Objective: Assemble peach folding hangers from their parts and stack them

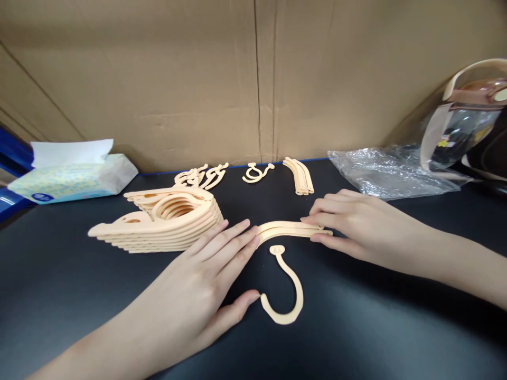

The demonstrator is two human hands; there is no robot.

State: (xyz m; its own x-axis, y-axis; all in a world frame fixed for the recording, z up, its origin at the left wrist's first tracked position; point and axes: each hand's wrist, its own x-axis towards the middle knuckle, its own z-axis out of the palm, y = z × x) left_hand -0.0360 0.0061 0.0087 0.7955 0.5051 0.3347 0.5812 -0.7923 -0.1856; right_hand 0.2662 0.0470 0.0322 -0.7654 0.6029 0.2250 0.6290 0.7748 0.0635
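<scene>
Two cream curved hanger arms (289,229) lie side by side on the black table. My right hand (344,224) grips their right end between thumb and fingers. Stretched out nearly flat, my left hand (214,282) rests its fingertips at their left end, which those fingers partly hide. Nearer to me lies a cream hanger hook (299,290), its flat head toward the arms. My left thumb tip is at the hook's free end; whether they touch I cannot tell. Just beyond my left fingers stands a stack of cream hanger pieces (158,227).
Several loose hooks (202,176) lie at the back, with more hooks (257,173) beside them and a bundle of curved arms (299,177) to their right. A tissue pack (75,174) stands left. Clear plastic (372,171) and a bottle (459,126) are at right, before a cardboard wall (198,79).
</scene>
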